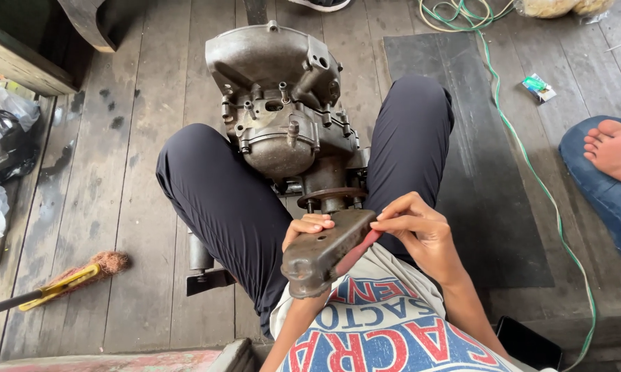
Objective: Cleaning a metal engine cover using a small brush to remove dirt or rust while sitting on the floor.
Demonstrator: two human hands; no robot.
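While I sit on the plank floor [138, 207] with my knees spread, my left hand [305, 231] is wrapped around a dark metal bracket [324, 251], fingers curled over its upper edge and the rounded end pointing down toward my shirt. My right hand [417, 231] pinches a thin reddish strip [357, 251] between thumb and fingertips, pressed flat against the bracket's side, so both hands are closed on something and meet at that one piece. The bracket sits just above my lap, close to my chest, right in front of the engine casing [283, 110] that stands on the floor between my legs (grey, greasy, full of studs and ports). Its lower flange is just beyond my knuckles. To my right lies a black rubber mat [482, 172], with a green cable [531, 165] running across the boards beside it. Far left lies a brush [69, 279] with a yellow handle. Another person's bare foot [613, 148] shows at the right edge.
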